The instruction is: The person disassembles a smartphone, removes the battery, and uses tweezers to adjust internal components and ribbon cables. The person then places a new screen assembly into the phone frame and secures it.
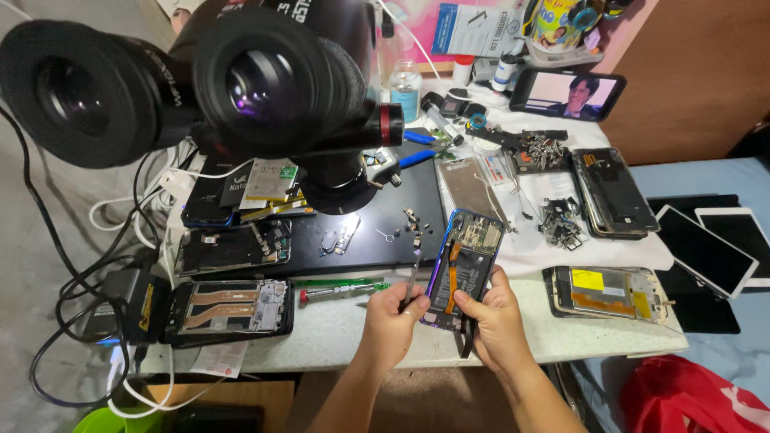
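Phone (461,261), opened with its back off and its board and orange flex showing, sits tilted at the near edge of the white table (337,333), held between both hands. Right hand (496,321) clasps its lower right side, thumb pressed on the inside near the orange flex, fingers wrapped behind. Left hand (391,317) is closed around tweezers (412,277), whose thin metal tips point up along the phone's left edge, touching or just beside it; I cannot tell which.

A green-handled screwdriver (345,287) lies on the table just left of the left hand. Farther left, two other opened phones (228,307) lie flat, one above the other. A black mat (361,232) behind the held phone carries small loose parts. A microscope (241,80) with two large black eyepieces fills the upper left, above the mat. To the right lie another opened phone with a yellow sticker (609,293), a stack of dark back covers (613,192), and a heap of small metal parts (560,220). A phone with a lit screen (568,94) leans at the back. Tablets (714,248) lie off the table's right side.
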